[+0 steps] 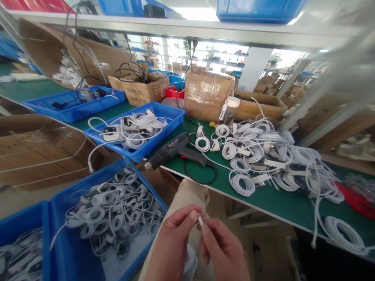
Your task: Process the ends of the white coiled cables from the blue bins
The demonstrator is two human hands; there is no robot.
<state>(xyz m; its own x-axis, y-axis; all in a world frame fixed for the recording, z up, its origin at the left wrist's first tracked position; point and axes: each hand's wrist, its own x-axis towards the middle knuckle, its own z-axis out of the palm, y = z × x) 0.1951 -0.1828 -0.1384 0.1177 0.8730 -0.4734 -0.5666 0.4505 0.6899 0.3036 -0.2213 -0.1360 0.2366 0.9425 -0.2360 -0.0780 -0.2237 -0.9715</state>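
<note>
Above my lap, my left hand [183,222] and my right hand [219,242] meet at the end of a white cable [200,220]. My left thumb and forefinger pinch its tip, which is too small to make out. Just below, my right fingers are closed on the white part. A coil of white cable [190,262] hangs partly hidden beneath my hands; it seems to belong to the same cable. Nearest beyond them, a dark heat gun [175,150] lies on the green table [216,187], its nozzle sticking out past the front edge.
A big pile of coiled white cables [258,152] with plugs covers the table's right. More lie in a blue tray [137,156] and a large blue bin [58,203] at lower left. A lidded jar [231,109] stands before a wrapped carton [208,95]. A shelf [187,29] spans above.
</note>
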